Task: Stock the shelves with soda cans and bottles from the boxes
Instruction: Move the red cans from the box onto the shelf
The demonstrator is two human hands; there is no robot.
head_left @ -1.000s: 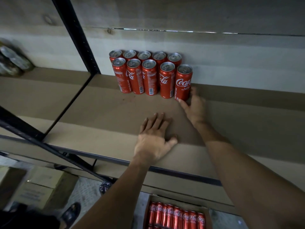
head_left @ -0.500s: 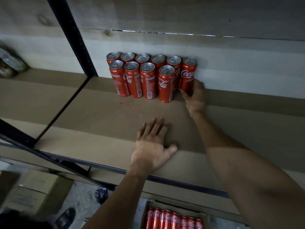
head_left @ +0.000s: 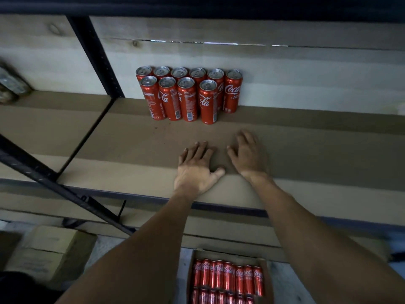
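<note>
**Both grips released on the shelf; ten cans in place**

Ten cans (head_left: 188, 95) upright towards the back-left corner of the shelf (head_left: 131, 150): six in the rear row against the wall, four in the front row, the fourth slightly apart from the third. No can yet in front of the last two of the rear row.

Left grip (head_left: 197, 170) flat on the board near the front edge, fingers straight, holding nothing. Right grip (head_left: 247, 154) just beside it and a little further in, fingers relaxed, likewise released, somewhat blurred. Both well short of the cans.

Boxed cans (head_left: 228, 275) lying in an open box (head_left: 190, 273) on the floor below the front edge: eight counted in the upper row, a second row cut off by the frame, total impossible to tell.

Handling, as judged: stiff but thin-walled, easily dented; smooth and probably slippery; moderately heavy if full; tall and narrow, hence quick to tip. Best taken round the mid-body, thumb opposite fingers, then set down flat against a neighbour.
</note>
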